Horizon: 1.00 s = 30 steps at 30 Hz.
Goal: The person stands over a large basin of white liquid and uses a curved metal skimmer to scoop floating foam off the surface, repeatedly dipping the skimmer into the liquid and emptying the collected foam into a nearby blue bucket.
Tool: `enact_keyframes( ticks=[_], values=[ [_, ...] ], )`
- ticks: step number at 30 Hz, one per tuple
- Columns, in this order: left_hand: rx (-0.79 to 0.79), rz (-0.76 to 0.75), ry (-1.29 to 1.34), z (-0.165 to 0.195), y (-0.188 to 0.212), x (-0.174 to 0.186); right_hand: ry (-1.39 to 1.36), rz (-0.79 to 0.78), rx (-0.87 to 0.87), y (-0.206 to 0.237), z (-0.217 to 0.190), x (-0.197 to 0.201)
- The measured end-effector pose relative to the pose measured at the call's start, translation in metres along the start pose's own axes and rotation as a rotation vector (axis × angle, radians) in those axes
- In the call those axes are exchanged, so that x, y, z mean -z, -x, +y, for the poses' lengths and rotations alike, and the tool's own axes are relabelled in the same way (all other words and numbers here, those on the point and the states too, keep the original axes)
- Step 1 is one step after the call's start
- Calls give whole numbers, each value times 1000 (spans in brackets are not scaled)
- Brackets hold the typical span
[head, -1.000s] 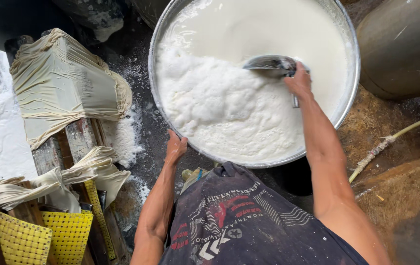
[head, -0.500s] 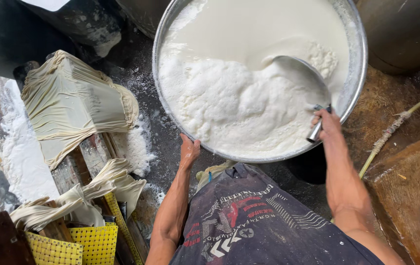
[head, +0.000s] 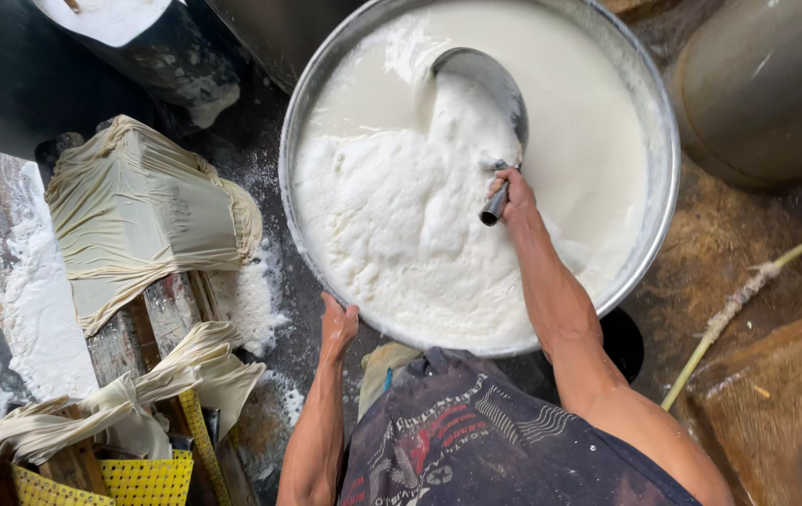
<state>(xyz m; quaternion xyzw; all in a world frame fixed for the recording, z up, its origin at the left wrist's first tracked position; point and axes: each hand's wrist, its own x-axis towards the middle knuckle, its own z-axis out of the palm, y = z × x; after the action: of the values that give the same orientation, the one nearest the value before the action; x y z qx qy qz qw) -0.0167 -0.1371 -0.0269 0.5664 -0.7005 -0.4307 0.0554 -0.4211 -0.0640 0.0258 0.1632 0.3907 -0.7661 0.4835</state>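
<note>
At the centre stands a big round metal basin, full of white foamy liquid; its upper rim is cut off by the frame. Left of it lies a block wrapped in beige cloth on wooden boards, with white powder around it. Below this, twisted cloth strips rest above a yellow perforated basket, partly cut off. A yellowish hose crosses the ground on the right. The right hand, arm stretched over the liquid, has its grip closed around the handle of a metal scoop, whose bowl dips into the foam. The left hand lies with fingers extended against the near rim of the basin, gripping nothing.
</note>
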Motion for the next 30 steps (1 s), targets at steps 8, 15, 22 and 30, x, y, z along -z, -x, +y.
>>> enact_keyframes(
  ticks=[8,15,22,30],
  values=[
    [214,2,-34,14,-5,-2,423,-17,130,-54,-25,-112],
    [347,-37,17,26,-4,0,1248,-139,323,-55,-32,-154],
    [235,-5,-55,18,1,3,1757,-98,602,-56,-32,-111],
    [172,-29,-53,22,6,18,1829,112,589,-13,-48,-27]
  ],
)
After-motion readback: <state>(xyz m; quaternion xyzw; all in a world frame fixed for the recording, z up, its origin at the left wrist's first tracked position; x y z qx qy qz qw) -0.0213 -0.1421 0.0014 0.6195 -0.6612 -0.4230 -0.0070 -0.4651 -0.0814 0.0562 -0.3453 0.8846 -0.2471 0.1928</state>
